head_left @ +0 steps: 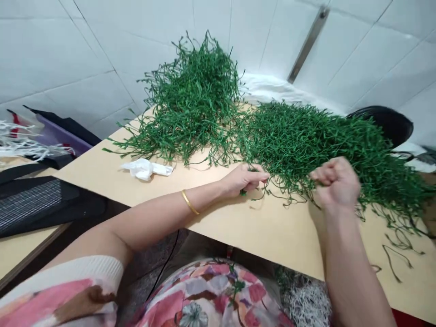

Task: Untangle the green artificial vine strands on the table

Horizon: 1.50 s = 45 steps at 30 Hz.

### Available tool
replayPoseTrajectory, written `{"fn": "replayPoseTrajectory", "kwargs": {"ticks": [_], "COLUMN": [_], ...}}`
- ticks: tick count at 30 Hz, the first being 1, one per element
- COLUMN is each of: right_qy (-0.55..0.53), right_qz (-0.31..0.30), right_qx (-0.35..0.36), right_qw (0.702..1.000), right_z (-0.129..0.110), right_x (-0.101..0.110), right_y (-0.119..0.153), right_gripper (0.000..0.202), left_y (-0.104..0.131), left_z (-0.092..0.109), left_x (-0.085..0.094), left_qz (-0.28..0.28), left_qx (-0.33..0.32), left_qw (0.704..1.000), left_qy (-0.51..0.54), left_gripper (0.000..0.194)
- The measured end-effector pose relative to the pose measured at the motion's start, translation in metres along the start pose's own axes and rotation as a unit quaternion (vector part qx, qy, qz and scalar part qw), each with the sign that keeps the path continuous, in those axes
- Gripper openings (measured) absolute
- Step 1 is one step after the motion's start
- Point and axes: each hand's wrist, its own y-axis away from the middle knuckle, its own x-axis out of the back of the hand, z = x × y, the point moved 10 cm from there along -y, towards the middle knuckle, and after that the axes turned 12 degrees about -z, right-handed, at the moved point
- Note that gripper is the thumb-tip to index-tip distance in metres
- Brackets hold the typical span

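A large heap of short green cords (299, 136) with knotted ends spreads over the right of the tan tabletop (218, 218). A second, taller pile of green cords (194, 86) stands at the back left. My left hand (243, 179) is closed at the near edge of the right heap, pinching a green cord; bits of green show above and below its fingers. My right hand (337, 184) is curled into a fist in front of the same heap, slightly blurred. What it holds, if anything, is hidden by the fingers.
A crumpled white wrapper (145, 169) lies left of my left hand. Black straps and mesh (32, 204) and white netting (20, 143) are at the far left. A black round object (384, 120) stands behind the heap, near the tiled wall (136, 41). White strands (308, 302) show below the table edge.
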Motion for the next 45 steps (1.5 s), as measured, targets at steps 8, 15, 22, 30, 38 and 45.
{"fn": "replayPoseTrajectory", "kwargs": {"ticks": [8, 15, 22, 30, 38, 45], "right_qy": [-0.069, 0.016, -0.041, -0.020, -0.025, -0.039], "right_qz": [-0.106, -0.127, -0.152, -0.193, -0.195, -0.151], "right_qx": [-0.070, -0.155, -0.185, -0.178, -0.190, -0.218], "right_qw": [0.989, 0.980, 0.970, 0.965, 0.962, 0.964], "right_z": [0.030, 0.053, 0.063, 0.057, 0.057, 0.063], "right_x": [-0.037, -0.055, -0.069, -0.072, -0.080, -0.074], "right_y": [0.013, 0.017, 0.020, 0.021, 0.022, 0.024], "right_gripper": [0.024, 0.029, 0.024, 0.028, 0.018, 0.015], "left_y": [-0.010, -0.005, -0.004, -0.001, 0.004, 0.002], "left_z": [-0.002, 0.003, -0.003, 0.004, 0.015, 0.012], "left_x": [0.010, 0.016, 0.017, 0.013, 0.006, 0.008], "left_qz": [0.015, 0.066, 0.064, 0.054, 0.079, 0.085], "left_qx": [-0.032, -0.034, -0.021, -0.038, -0.059, -0.041], "left_qw": [0.999, 0.997, 0.997, 0.998, 0.988, 0.984], "left_qy": [0.033, -0.012, 0.034, -0.019, -0.122, -0.148], "left_gripper": [0.024, 0.015, 0.018, 0.011, 0.010, 0.014]}}
